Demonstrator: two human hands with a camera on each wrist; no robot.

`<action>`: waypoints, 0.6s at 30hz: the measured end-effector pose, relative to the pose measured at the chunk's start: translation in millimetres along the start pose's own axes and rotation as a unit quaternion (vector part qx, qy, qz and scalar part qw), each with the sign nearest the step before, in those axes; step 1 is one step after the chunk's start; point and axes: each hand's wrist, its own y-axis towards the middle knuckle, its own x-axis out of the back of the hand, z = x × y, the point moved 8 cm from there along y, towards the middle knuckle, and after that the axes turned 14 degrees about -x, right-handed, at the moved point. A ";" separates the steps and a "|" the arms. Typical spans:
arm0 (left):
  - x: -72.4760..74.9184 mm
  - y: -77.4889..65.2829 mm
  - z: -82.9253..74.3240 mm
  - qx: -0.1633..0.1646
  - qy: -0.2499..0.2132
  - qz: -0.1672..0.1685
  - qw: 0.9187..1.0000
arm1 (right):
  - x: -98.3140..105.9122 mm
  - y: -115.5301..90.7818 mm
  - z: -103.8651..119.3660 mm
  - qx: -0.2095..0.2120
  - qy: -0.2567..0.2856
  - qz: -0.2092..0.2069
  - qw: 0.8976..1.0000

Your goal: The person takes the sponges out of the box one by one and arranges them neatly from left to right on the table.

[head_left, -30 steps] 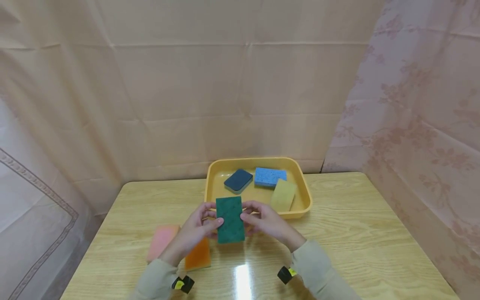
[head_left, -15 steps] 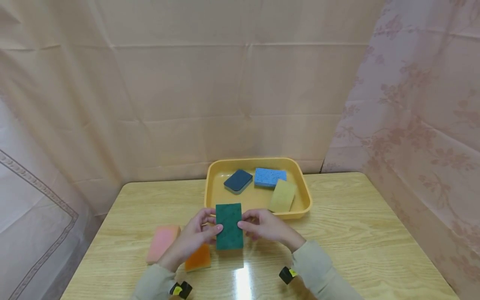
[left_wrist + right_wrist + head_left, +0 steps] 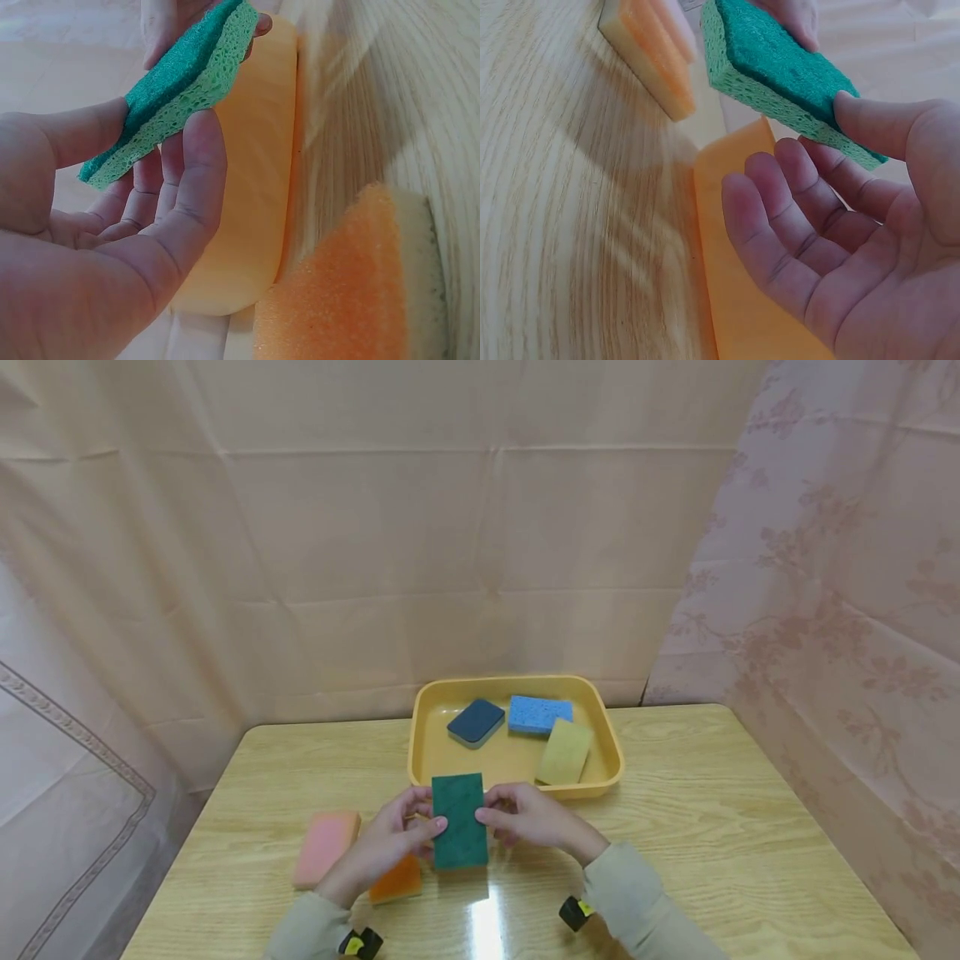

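A green sponge [image 3: 460,822] with a dark scouring face and a paler, porous underside is held up above the table, near the tray's front edge. My left hand [image 3: 393,835] pinches its left edge, thumb on the dark face and fingers beneath. On the opposite edge my right hand [image 3: 536,817] pinches it the same way, the thumb [image 3: 877,120] on top and the other fingers spread loosely below. Partly behind the left hand lies an orange sponge [image 3: 396,881], with a pink sponge [image 3: 326,847] to its left on the table.
A yellow tray [image 3: 420,743] stands at the table's back edge. In it lie a dark blue sponge [image 3: 476,722], a bright blue sponge [image 3: 540,714] and a pale yellow sponge [image 3: 566,752]. Curtains [image 3: 480,568] hang behind the wood-grain table [image 3: 712,818].
Both hands have drawn the green sponge down and slightly toward the body, away from the tray. The other sponges and the tray have stayed put.
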 end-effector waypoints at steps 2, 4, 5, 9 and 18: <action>-0.5 -0.2 1.4 0.001 -0.001 0.003 1.000 | -0.4 0.1 -1.2 -0.003 0.002 0.002 1.000; -0.9 -0.6 2.8 0.001 -0.001 0.007 1.000 | -1.2 -0.1 -2.3 -0.004 0.003 0.005 1.000; -1.1 -0.7 3.8 0.002 -0.003 0.009 1.000 | -1.8 -0.3 -3.1 -0.005 0.004 0.006 1.000; -1.5 -1.9 8.4 0.010 -0.004 0.017 1.000 | -3.9 -0.1 -5.0 0.000 -0.005 0.008 1.000; -1.1 -7.1 17.0 0.022 0.011 0.032 0.999 | -11.2 4.4 -10.8 0.010 -0.050 0.003 0.999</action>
